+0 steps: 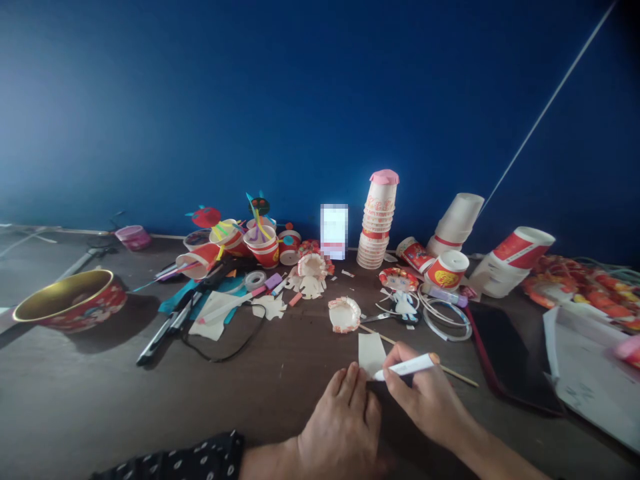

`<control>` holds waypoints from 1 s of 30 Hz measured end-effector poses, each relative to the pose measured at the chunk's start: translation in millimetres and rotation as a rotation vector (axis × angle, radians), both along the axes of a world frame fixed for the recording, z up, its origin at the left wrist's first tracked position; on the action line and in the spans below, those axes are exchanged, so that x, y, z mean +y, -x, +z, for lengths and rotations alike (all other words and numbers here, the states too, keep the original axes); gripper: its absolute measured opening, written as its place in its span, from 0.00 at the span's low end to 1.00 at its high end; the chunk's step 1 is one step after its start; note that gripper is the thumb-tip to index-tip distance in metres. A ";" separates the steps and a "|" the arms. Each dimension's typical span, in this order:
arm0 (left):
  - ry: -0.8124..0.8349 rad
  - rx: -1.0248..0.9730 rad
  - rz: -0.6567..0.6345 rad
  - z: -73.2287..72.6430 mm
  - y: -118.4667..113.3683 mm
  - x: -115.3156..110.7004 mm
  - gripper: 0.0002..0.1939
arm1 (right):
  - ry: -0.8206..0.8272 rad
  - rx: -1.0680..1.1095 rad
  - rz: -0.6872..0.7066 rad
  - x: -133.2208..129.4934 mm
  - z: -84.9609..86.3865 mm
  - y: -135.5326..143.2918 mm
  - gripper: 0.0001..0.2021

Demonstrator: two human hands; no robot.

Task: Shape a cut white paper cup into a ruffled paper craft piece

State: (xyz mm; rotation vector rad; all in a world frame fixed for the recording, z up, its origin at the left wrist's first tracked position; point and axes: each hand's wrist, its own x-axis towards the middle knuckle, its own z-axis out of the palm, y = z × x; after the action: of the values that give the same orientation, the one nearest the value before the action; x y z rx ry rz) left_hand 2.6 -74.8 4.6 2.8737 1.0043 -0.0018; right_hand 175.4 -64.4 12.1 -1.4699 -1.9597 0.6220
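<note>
A small cream piece of paper (371,353) lies on the dark table. My left hand (345,413) rests flat at its lower edge, fingers stretched out and close together. Between the thumb and fingers of my right hand (425,393) is a white marker (411,366) with an orange end, its tip at the paper's lower right. Just above the paper sits a scalloped cup bottom (344,315) cut from a paper cup. A thin wooden stick (457,376) runs behind my right hand. Farther right lies a white paper doll cutout (403,305) beside a red-rimmed piece with a drawn face (399,279).
A stack of paper cups (377,230) stands by the blue wall. At the right are a dark phone (510,357) and white sheets (595,380). At the left are a gold-lined bowl (75,303), a cabled black-and-silver tool (170,327) and decorated cups (263,248).
</note>
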 end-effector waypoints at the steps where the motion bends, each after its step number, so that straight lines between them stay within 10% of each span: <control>1: 0.003 0.001 0.002 0.4 0.0 0.0 0.35 | -0.001 0.000 -0.002 -0.1 0.3 0.1 0.11; 30: 0.009 0.010 0.013 -0.4 -0.6 1.6 0.35 | -0.030 -0.070 -0.088 2.4 1.9 -2.1 0.09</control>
State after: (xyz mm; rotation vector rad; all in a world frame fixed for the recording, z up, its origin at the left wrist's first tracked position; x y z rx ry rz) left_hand 3.2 -73.2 4.2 2.8621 1.0214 -0.0199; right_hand 177.4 -62.0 14.0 -1.5691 -1.9369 0.5066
